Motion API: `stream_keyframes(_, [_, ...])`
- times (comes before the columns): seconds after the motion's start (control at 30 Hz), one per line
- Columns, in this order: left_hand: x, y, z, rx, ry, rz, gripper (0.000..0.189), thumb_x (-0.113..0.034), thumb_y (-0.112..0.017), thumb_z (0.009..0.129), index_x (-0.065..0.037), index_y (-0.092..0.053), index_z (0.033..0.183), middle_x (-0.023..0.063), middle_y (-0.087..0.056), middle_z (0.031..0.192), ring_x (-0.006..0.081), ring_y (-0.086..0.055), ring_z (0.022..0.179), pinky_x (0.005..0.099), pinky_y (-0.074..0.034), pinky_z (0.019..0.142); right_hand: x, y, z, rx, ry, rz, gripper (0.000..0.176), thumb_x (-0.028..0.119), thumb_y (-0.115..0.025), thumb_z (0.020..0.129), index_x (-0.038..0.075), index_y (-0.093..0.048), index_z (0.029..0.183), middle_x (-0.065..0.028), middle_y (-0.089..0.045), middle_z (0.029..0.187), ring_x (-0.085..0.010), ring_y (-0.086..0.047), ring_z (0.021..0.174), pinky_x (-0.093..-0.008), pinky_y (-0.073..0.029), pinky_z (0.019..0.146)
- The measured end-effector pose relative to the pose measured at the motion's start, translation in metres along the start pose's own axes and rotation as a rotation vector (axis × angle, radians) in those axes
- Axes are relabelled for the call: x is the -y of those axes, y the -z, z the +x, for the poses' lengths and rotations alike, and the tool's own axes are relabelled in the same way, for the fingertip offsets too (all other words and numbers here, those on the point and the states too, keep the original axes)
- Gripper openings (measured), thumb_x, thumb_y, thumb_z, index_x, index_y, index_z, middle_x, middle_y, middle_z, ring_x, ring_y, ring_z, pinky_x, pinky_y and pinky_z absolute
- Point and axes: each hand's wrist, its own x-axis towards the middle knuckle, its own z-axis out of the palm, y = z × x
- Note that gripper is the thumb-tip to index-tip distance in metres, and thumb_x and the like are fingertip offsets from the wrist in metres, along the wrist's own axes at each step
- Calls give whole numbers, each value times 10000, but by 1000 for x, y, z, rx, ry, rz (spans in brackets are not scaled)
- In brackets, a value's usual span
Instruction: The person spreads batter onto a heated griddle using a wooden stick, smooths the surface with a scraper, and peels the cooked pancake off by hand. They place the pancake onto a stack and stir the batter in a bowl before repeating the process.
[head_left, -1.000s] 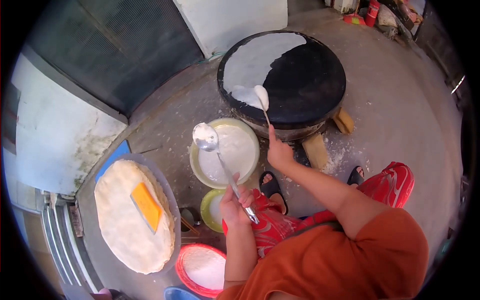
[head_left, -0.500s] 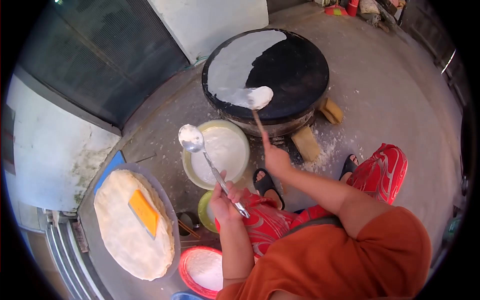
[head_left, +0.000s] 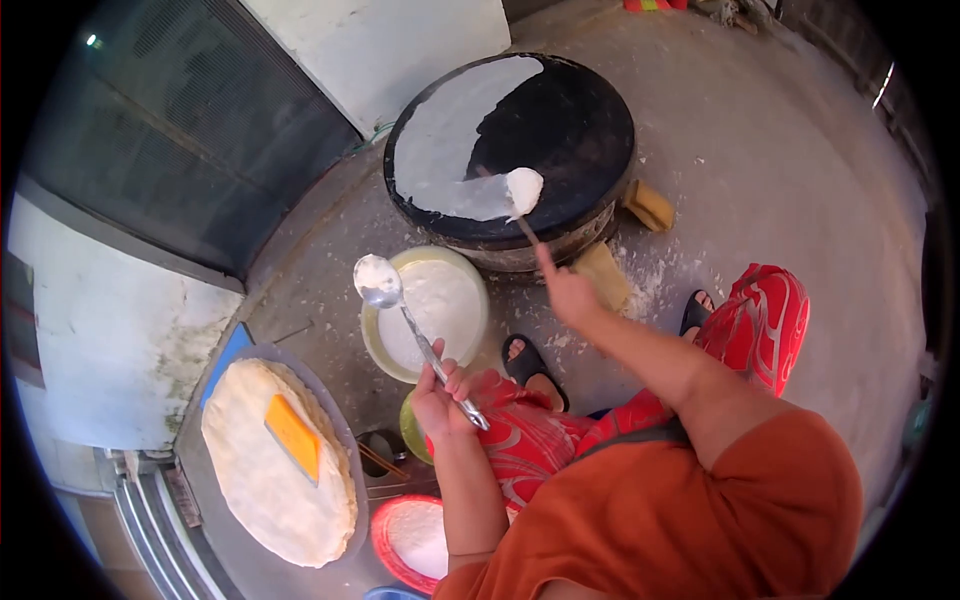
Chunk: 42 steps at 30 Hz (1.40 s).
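My left hand (head_left: 445, 395) is closed round the handle of a metal ladle (head_left: 420, 342), whose bowl carries a lump of white batter. The ladle is held over the edge of a pale green basin (head_left: 376, 330) of white batter. In my right hand (head_left: 573, 292) is a thin stick-like handle (head_left: 528, 231); its far end is hidden by a white lump of batter (head_left: 524, 188) on a round black griddle (head_left: 565, 115). A thin white layer of batter (head_left: 435, 135) coats the griddle's left part, while the right part shows black.
A stack of thin round flatbreads (head_left: 255, 460) lies at lower left, with an orange scraper (head_left: 295, 437) on top. Beside my legs are a red basin (head_left: 383, 540) of white powder and a small green bowl (head_left: 408, 425). Tan blocks (head_left: 600, 277) sit by the griddle's base.
My right hand has moved the batter lump rightward relative to the griddle, and the white layer reaches further right behind it. The ladle stays nearly still. The whole view has shifted slightly.
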Motion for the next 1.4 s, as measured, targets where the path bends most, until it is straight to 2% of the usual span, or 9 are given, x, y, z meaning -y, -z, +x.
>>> stream_keyframes(0.13, [2, -1, 2, -10, -17, 30, 330, -165, -322, 895, 46, -439, 1120, 59, -425, 683, 109, -370, 483, 209, -320, 397, -27, 32, -7, 77, -202, 60, 682, 51, -428, 767, 72, -109, 1369, -145, -562, 737, -293, -579, 603, -377, -471, 528])
stream_keyframes(0.33, [4, -3, 7, 11, 25, -14, 339, -184, -296, 910, 31, -413, 1145, 84, -417, 695, 137, -357, 505, 239, -310, 415, -41, 15, -12, -65, 118, 68, 715, 66, -420, 776, 130, -44, 1381, -185, -583, 726, -336, -579, 619, -428, -456, 555])
stream_keyframes(0.53, [10, -3, 10, -1, 4, 27, 337, -182, -300, 908, 34, -413, 1140, 86, -423, 699, 135, -365, 506, 236, -312, 412, -92, 44, 2, -123, -435, 463, 518, 183, -482, 783, 280, -380, 1282, -181, -571, 718, -340, -579, 685, -417, -465, 615])
stream_keyframes(0.67, [14, -9, 13, -20, 9, 3, 332, -176, -305, 905, 36, -415, 1137, 84, -429, 702, 129, -371, 507, 231, -317, 408, -76, 17, -11, -187, -266, 576, 425, 194, -515, 793, 291, -485, 1206, -125, -589, 740, -266, -591, 643, -400, -458, 537])
stream_keyframes(0.77, [19, -13, 14, -58, -4, 49, 331, -170, -329, 896, 60, -445, 1104, 52, -442, 669, 102, -381, 477, 212, -325, 392, -93, 33, -17, -222, -66, -42, 450, 177, -519, 772, 306, -484, 1202, -97, -560, 615, -244, -579, 589, -375, -439, 484])
stream_keyframes(0.97, [24, -15, 21, -57, -10, 23, 331, -178, -311, 903, 36, -425, 1128, 81, -433, 698, 128, -374, 497, 230, -316, 400, -141, 60, 5, -264, -362, 304, 498, 159, -524, 715, 316, -495, 1186, -63, -553, 641, -247, -568, 588, -371, -448, 501])
stream_keyframes(1.1, [28, -18, 23, -65, 15, 13, 332, -177, -314, 902, 37, -435, 1124, 73, -436, 694, 128, -377, 495, 228, -317, 398, -130, 51, -20, -246, 46, 142, 504, 134, -515, 704, 310, -504, 1176, -55, -561, 699, -261, -566, 611, -365, -464, 539])
stream_keyframes(1.33, [40, -30, 26, -132, -35, 91, 313, -147, -340, 893, 56, -456, 1101, 42, -444, 660, 92, -377, 468, 200, -330, 386, -214, 80, 26, -303, -229, -22, 398, 163, -528, 724, 270, -568, 1105, -72, -574, 725, -244, -574, 602, -364, -464, 550])
stream_keyframes(1.4, [40, -29, 29, -119, -6, 18, 323, -160, -315, 897, 38, -443, 1119, 68, -444, 677, 114, -378, 482, 216, -321, 391, -202, 73, 38, -205, -435, 620, 400, 174, -541, 720, 256, -569, 1111, -79, -563, 706, -233, -572, 592, -366, -462, 547])
